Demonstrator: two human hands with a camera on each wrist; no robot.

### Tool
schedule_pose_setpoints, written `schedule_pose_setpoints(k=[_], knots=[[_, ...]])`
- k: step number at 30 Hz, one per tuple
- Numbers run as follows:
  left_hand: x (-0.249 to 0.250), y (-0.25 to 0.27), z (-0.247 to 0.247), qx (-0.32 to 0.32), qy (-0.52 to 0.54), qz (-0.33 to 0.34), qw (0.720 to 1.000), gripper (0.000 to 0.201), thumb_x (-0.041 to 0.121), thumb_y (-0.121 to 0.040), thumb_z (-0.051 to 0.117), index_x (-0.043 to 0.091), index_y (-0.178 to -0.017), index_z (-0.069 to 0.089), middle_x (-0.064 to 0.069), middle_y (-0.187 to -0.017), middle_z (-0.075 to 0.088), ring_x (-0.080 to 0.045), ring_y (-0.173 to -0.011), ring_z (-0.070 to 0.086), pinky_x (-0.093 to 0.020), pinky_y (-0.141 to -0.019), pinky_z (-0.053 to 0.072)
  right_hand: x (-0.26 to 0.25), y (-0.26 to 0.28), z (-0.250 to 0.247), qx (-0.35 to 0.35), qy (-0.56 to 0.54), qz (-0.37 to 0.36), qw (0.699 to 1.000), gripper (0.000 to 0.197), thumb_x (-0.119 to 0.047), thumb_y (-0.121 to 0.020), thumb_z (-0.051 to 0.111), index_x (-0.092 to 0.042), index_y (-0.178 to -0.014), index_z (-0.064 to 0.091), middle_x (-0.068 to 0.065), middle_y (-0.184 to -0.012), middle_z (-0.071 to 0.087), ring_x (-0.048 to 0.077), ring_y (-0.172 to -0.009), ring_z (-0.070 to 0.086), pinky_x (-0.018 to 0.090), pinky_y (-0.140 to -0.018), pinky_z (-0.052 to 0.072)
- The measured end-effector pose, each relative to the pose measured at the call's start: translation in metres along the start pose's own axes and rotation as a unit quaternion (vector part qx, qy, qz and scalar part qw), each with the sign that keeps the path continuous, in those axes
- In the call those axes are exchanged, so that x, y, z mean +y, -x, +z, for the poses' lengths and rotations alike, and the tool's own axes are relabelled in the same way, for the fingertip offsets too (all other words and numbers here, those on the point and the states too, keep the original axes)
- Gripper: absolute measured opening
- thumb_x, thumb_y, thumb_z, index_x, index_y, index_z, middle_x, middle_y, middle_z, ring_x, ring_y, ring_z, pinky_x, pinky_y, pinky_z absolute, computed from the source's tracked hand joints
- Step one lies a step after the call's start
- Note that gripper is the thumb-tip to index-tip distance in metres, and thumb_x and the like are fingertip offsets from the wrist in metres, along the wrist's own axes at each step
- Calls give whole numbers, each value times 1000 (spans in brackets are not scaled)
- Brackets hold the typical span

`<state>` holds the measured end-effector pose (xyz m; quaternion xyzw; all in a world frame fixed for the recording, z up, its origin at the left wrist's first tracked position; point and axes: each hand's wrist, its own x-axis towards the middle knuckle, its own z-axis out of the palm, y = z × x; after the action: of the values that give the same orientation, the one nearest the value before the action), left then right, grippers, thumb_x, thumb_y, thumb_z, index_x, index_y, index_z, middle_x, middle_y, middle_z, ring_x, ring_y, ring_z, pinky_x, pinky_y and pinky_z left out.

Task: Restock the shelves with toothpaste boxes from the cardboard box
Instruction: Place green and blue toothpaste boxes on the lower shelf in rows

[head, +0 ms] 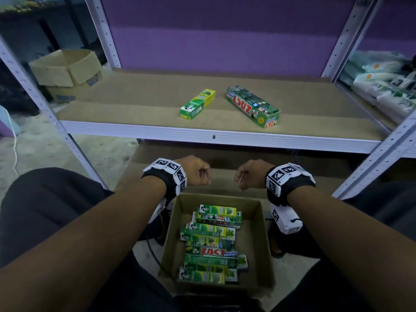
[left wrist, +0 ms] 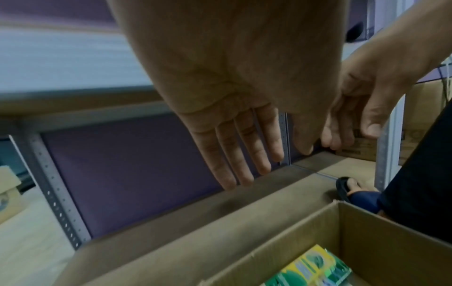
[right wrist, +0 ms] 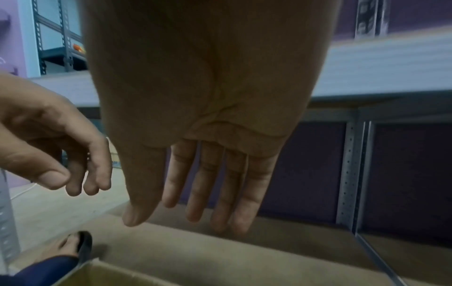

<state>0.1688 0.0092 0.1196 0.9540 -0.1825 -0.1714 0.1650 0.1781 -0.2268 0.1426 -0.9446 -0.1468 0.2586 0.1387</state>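
in the lower middle of the head view, an open cardboard box (head: pixel 258 239) is sitting on the floor between the person's knees, holding a pile of green and yellow toothpaste boxes (head: pixel 211 244) lying flat in a rough column. the left hand (head: pixel 198 171) and the right hand (head: pixel 247 174) are hanging side by side just above the far edge of the box, near each other but apart, both holding nothing. in the wrist views the fingers (left wrist: pixel 244 151) of the left hand and the fingers (right wrist: pixel 215 183) of the right hand are pointing downward, relaxed and nearly straight, close together. higher, across the middle of the head view, the shelf (head: pixel 213 136) is carrying two toothpaste boxes lying flat: a small green and yellow box (head: pixel 197 104) left of centre, and a larger dark green zact box (head: pixel 253 106) just right of it, the two well apart. at the upper left of the frame, a second cardboard box (head: pixel 67 70) is standing open beyond the shelf post.
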Motion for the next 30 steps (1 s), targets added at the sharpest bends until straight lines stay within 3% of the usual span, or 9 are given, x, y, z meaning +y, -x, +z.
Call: schedule_pose_setpoints(k=[4, 8, 11, 15, 19, 22, 24, 26, 30], knots=[[-22, -15, 48, -43, 55, -39, 997, 5, 30, -86, 68, 28, -90, 69, 7, -93, 71, -15, -87, 66, -31, -85, 54, 20, -30, 42, -34, 13, 0, 999, 14, -24, -79, 78, -26, -90, 71, -4, -102, 70, 18, -100, 65, 30, -90, 52], [-38, -26, 92, -87, 96, -82, 988, 9, 21, -90, 63, 19, -93, 71, -4, -101, 72, -25, -97, 66, -42, -92, 52, 38, -54, 83, -83, 18, 22, 996, 24, -33, -82, 77, -23, -104, 71, -3, -113, 64, 21, -104, 60, 31, -86, 49], [-46, -30, 122, -76, 64, -111, 989, 13, 35, -86, 67, 26, -95, 71, 2, -97, 72, -19, -95, 66, -36, -89, 54, 51, -68, 113, -110, 5, 39, 993, 31, -33, -87, 73, -19, -114, 69, 2, -129, 59, 24, -114, 58, 31, -93, 47], [-58, -31, 155, -85, -9, -113, 990, 33, 49, -87, 64, 25, -108, 68, 3, -101, 71, -18, -98, 64, -34, -94, 47, 65, -75, 146, -109, -5, 51, 993, 46, -35, -90, 70, -15, -129, 60, 6, -142, 51, 26, -128, 50, 31, -106, 38], [-68, -36, 179, -94, -49, -108, 989, 47, 51, -87, 63, 20, -122, 60, -2, -131, 56, -24, -120, 53, -35, -103, 39, 76, -86, 176, -92, -16, 101, 991, 64, -38, -91, 66, -10, -143, 44, 14, -144, 48, 31, -131, 47, 35, -105, 38], [-74, -40, 191, -79, 16, -116, 990, 55, 46, -85, 66, 23, -133, 52, -5, -143, 45, -26, -121, 52, -32, -99, 45, 85, -95, 194, -120, -25, 121, 985, 85, -42, -93, 63, -5, -155, 17, 14, -159, 25, 33, -140, 35, 39, -112, 33], [-77, -42, 199, -65, 42, -110, 991, 61, 42, -86, 66, 23, -141, 46, -4, -151, 34, -27, -125, 50, -34, -101, 45, 90, -99, 205, -115, -58, 126, 984, 94, -41, -91, 66, -7, -156, 8, 12, -163, 12, 33, -145, 26, 42, -116, 29], [-79, -43, 207, -52, 43, -106, 992, 64, 40, -88, 65, 23, -145, 41, -2, -154, 28, -27, -130, 45, -39, -103, 45, 95, -103, 214, -92, -101, 127, 982, 100, -38, -87, 72, -9, -157, 6, 10, -163, 8, 33, -148, 20, 44, -118, 27], [-78, -42, 215, -25, 32, -104, 994, 67, 40, -91, 62, 25, -150, 33, 0, -153, 28, -27, -134, 37, -41, -103, 45, 102, -109, 230, -52, -159, 129, 977, 101, -33, -83, 78, -12, -156, 12, 9, -161, 17, 32, -146, 24, 45, -116, 30]])
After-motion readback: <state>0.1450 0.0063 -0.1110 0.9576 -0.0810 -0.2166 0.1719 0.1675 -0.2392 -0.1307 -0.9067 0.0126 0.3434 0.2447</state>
